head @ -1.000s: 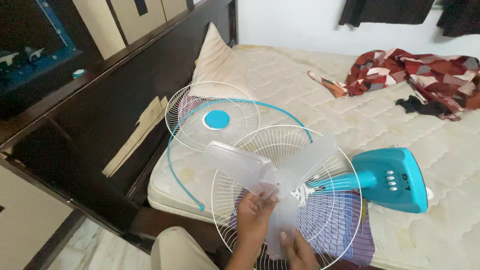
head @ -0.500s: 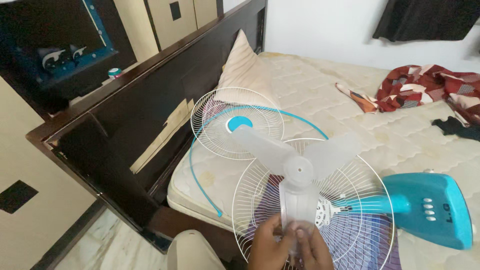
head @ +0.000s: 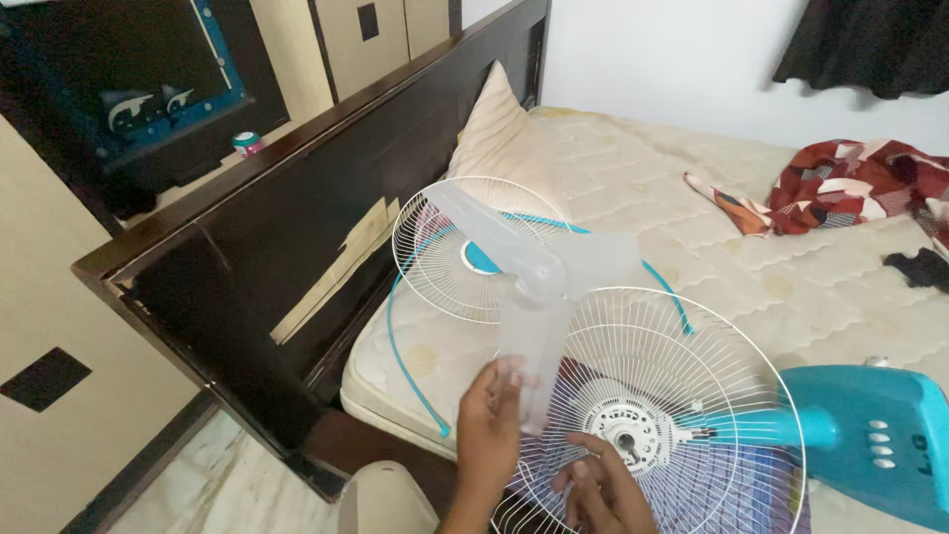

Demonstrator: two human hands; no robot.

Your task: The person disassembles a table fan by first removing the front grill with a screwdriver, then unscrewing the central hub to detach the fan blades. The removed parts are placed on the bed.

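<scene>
Lifted clear of the rear fan guard (head: 672,415), the translucent fan blade (head: 529,287) is now clamped by the left hand (head: 489,425), while the right hand (head: 603,489) is rested open on the wires.

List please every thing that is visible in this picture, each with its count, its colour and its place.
fan blade: one, clear, three vanes, held up over the grilles
rear grille: one, white wire, lying on the bed around the motor hub
motor hub: one, white, centre of the rear grille
front grille: one, white with a blue centre, near the pillow
rim band: one, blue, looped about the front grille
fan base: one, turquoise, at right
pillow: one, cream, against the headboard
mattress: one, cream
headboard: one, dark wood
patterned cloth: one, red and white, far right
left hand: holds one vane of the fan blade
right hand: over the rear grille, low
</scene>
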